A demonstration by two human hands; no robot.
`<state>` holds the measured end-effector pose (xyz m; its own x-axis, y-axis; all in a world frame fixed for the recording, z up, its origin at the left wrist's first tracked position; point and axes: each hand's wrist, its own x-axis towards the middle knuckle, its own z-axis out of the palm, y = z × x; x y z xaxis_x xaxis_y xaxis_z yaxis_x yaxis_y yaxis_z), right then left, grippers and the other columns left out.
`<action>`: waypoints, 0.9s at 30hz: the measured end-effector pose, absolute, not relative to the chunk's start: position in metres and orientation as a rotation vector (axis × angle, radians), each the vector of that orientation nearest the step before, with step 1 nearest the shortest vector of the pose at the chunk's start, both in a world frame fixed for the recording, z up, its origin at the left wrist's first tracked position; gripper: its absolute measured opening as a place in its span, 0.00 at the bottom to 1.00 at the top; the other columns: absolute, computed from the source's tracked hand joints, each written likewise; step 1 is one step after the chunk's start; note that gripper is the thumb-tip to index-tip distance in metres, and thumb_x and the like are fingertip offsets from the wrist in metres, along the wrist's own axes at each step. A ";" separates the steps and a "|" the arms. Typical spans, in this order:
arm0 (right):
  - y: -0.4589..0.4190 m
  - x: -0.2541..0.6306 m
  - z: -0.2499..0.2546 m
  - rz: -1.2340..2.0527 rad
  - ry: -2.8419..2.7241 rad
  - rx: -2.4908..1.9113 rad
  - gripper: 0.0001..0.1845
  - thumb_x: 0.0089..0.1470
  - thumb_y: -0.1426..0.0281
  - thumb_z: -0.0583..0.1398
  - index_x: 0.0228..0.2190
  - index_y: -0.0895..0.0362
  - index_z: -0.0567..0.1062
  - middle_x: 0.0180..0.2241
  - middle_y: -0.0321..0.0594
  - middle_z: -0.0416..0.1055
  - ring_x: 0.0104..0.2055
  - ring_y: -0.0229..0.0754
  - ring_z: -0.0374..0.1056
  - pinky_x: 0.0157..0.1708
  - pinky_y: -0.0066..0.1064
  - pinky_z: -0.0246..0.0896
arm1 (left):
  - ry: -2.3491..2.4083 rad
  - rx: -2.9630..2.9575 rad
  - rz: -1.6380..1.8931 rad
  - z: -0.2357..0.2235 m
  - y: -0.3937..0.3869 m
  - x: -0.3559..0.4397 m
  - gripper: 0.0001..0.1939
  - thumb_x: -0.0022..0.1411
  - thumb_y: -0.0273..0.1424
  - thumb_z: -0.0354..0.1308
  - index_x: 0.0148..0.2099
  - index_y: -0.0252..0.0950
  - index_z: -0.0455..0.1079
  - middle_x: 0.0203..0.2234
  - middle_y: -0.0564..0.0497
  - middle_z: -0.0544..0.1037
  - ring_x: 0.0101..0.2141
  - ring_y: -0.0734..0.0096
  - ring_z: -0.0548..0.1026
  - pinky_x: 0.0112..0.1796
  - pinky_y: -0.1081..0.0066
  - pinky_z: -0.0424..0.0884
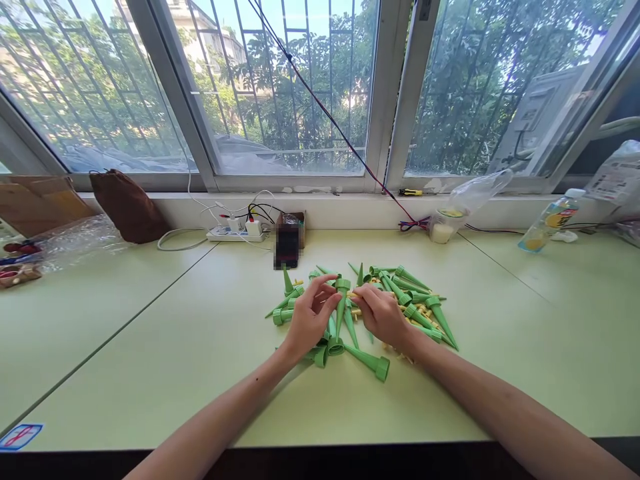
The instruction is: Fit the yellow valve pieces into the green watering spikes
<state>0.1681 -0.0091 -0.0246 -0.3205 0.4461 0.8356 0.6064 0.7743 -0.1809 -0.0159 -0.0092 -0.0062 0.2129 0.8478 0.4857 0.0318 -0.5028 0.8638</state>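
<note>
My left hand [311, 313] pinches a green plastic spike [341, 300] by its wide ribbed cap, with the thin tip pointing down. Close against it from the right, my right hand [383, 312] has its fingers pressed together on a small yellow piece [352, 295], whose end shows at the spike's side. Several more green spikes lie loose around both hands; one spike [369, 362] lies in front with its open cap facing me. Small yellow pieces [429, 312] are mixed among the spikes under and right of my right hand.
Behind the pile stand a blurred dark phone-like object [287, 247], a power strip [235, 233] and a bagged jar [444, 225]. A drink bottle [550, 221] leans at the right. A brown bag [129, 207] and cardboard [43, 205] are at the left, below the windows.
</note>
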 end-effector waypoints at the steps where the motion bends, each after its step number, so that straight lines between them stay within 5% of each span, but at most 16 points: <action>1: -0.009 0.168 -0.025 -0.186 -1.970 -0.797 0.09 0.69 0.71 0.50 0.35 0.55 0.67 0.27 0.37 0.67 0.26 0.38 0.61 0.27 0.28 0.53 | 0.830 1.764 1.368 -0.007 -0.009 -0.016 0.18 0.65 0.37 0.60 0.55 0.37 0.69 0.32 0.52 0.73 0.32 0.74 0.76 0.33 0.74 0.75; 7: -0.006 0.171 -0.024 -0.118 -1.984 -0.823 0.13 0.69 0.70 0.48 0.30 0.54 0.63 0.24 0.36 0.64 0.24 0.38 0.58 0.26 0.29 0.50 | 0.847 1.888 1.382 -0.009 -0.010 -0.015 0.15 0.64 0.32 0.61 0.53 0.38 0.71 0.35 0.49 0.79 0.36 0.70 0.79 0.41 0.70 0.79; 16: -0.005 0.169 -0.024 -0.134 -1.964 -0.885 0.18 0.68 0.71 0.47 0.25 0.52 0.53 0.20 0.31 0.54 0.20 0.37 0.47 0.23 0.30 0.43 | 0.924 2.016 1.467 -0.009 -0.011 -0.014 0.11 0.62 0.29 0.62 0.48 0.37 0.73 0.33 0.51 0.81 0.34 0.70 0.80 0.37 0.72 0.80; 27: -0.006 0.166 -0.025 -0.143 -1.954 -0.941 0.20 0.69 0.70 0.46 0.23 0.53 0.54 0.18 0.31 0.54 0.20 0.36 0.48 0.24 0.30 0.43 | 0.911 2.051 1.477 -0.009 -0.013 -0.013 0.12 0.63 0.30 0.61 0.49 0.36 0.72 0.33 0.50 0.80 0.33 0.71 0.80 0.37 0.71 0.80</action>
<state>0.1656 -0.0059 -0.0246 -0.2733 0.5558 0.7851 0.6642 0.6994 -0.2639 -0.0133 -0.0134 -0.0091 0.2082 0.7330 0.6476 0.2499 -0.6800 0.6893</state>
